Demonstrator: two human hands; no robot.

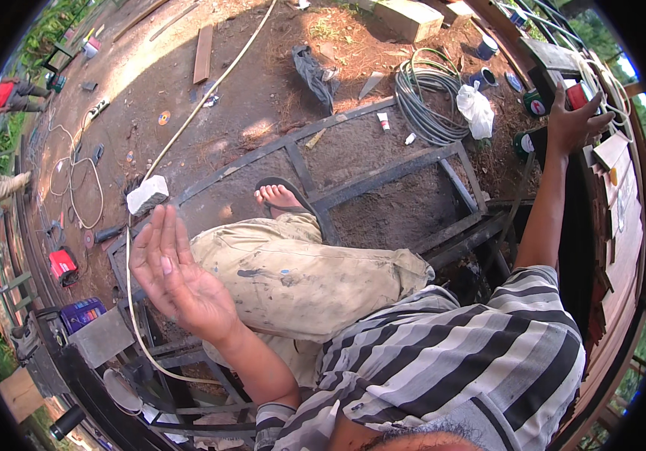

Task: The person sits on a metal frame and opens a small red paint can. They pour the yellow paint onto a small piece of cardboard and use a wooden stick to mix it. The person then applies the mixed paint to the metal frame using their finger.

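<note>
Dirt grnd [255,94], metal frame [383,178], coil [413,119]; L hand [186,282] flat, R hand [572,129] nr can [577,96], grip unclear.

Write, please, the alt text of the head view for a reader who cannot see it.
A person in a striped shirt holds the left hand open near a white block; the right hand is at a red object. A metal frame and coiled hose lie on the ground.
</note>
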